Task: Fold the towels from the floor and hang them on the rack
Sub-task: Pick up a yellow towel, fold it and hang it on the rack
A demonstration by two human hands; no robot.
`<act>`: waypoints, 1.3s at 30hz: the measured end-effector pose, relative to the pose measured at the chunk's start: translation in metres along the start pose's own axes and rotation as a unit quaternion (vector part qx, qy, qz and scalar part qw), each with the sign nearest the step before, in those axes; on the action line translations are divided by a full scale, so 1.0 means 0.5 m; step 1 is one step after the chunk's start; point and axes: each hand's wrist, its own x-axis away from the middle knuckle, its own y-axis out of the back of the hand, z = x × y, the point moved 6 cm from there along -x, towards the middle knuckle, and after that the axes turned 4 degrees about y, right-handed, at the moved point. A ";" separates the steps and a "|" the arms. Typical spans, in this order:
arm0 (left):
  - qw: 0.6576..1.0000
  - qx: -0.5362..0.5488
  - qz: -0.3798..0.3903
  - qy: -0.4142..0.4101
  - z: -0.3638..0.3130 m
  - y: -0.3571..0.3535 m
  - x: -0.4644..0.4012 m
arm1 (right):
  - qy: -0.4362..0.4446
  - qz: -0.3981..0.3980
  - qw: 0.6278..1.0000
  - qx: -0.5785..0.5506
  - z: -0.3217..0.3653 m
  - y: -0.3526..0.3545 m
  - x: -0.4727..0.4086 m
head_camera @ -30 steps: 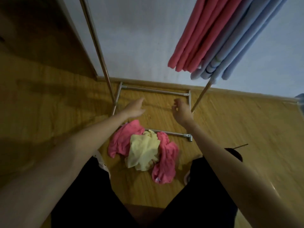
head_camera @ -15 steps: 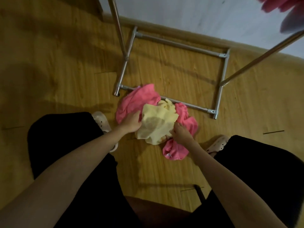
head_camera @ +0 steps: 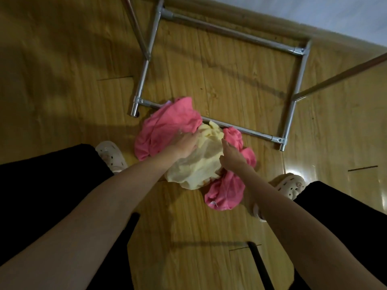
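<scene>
A crumpled pile of towels lies on the wooden floor against the front bar of the rack's metal base (head_camera: 247, 130). A pale yellow towel (head_camera: 199, 166) sits on top, between a pink towel (head_camera: 167, 126) on the left and another pink towel (head_camera: 228, 191) on the right. My left hand (head_camera: 184, 144) presses on the upper left of the yellow towel, fingers closed into its cloth. At the yellow towel's right edge my right hand (head_camera: 230, 154) pinches the fabric. The rack's hanging bar is out of view.
Two slanted rack poles (head_camera: 138, 32) (head_camera: 343, 74) rise from the base. My feet in pale clogs (head_camera: 111, 155) (head_camera: 289, 185) stand either side of the pile. A wall and skirting board (head_camera: 272, 19) run behind the rack.
I have bent down from the rack: a second ago both hands hung in the air above the pile, then they dropped onto the yellow towel and closed on it.
</scene>
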 end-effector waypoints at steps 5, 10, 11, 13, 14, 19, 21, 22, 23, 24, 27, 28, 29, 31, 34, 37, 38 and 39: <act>0.985 -0.035 -0.131 -0.107 -0.024 0.030 0.041 | 0.104 0.008 0.994 0.031 0.020 -0.018 -0.019; 0.967 -0.064 -0.159 -0.188 -0.003 0.062 0.115 | 0.139 -0.083 0.987 0.014 0.033 -0.007 0.018; 0.969 -0.068 -0.162 -0.173 0.010 0.073 0.125 | 0.144 -0.095 0.985 0.012 0.034 -0.002 0.033; 0.972 -0.083 -0.178 -0.129 0.032 0.099 0.145 | 0.152 -0.105 0.983 0.010 0.035 0.008 0.066; 0.973 -0.090 -0.185 -0.102 0.038 0.112 0.159 | 0.157 -0.103 0.982 0.009 0.037 0.014 0.084; 0.967 -0.032 -0.252 -0.010 0.032 0.148 0.235 | 0.196 -0.100 0.975 0.008 0.063 0.049 0.183; 0.961 0.010 -0.275 0.016 0.017 0.153 0.267 | 0.205 -0.113 0.972 0.002 0.078 0.069 0.231; 0.956 0.034 -0.290 0.024 0.008 0.158 0.285 | 0.211 -0.121 0.970 -0.010 0.085 0.079 0.257; 0.951 0.063 -0.303 0.029 -0.001 0.167 0.304 | 0.219 -0.130 0.967 -0.028 0.091 0.090 0.284; 0.945 0.096 -0.311 0.029 -0.013 0.177 0.324 | 0.227 -0.142 0.962 -0.049 0.097 0.102 0.312; 0.934 0.169 -0.315 0.015 -0.053 0.214 0.382 | 0.248 -0.185 0.947 -0.087 0.117 0.140 0.393; 0.932 0.178 -0.316 0.007 -0.068 0.227 0.402 | 0.254 -0.199 0.942 -0.094 0.124 0.153 0.419; 0.931 0.180 -0.317 -0.001 -0.081 0.242 0.421 | 0.259 -0.213 0.937 -0.101 0.131 0.166 0.443; 0.933 0.183 -0.311 -0.008 -0.100 0.267 0.448 | 0.259 -0.243 0.928 -0.112 0.139 0.191 0.480; 0.933 0.202 -0.297 -0.004 -0.130 0.311 0.482 | 0.219 -0.306 0.920 -0.109 0.135 0.229 0.505; 0.934 0.229 -0.273 -0.029 -0.181 0.360 0.517 | 0.162 -0.345 0.913 -0.142 0.126 0.258 0.516; 0.936 0.232 -0.262 -0.042 -0.200 0.375 0.528 | 0.149 -0.351 0.911 -0.155 0.124 0.266 0.520; 0.936 0.240 -0.251 -0.054 -0.218 0.390 0.541 | 0.142 -0.355 0.909 -0.166 0.125 0.273 0.529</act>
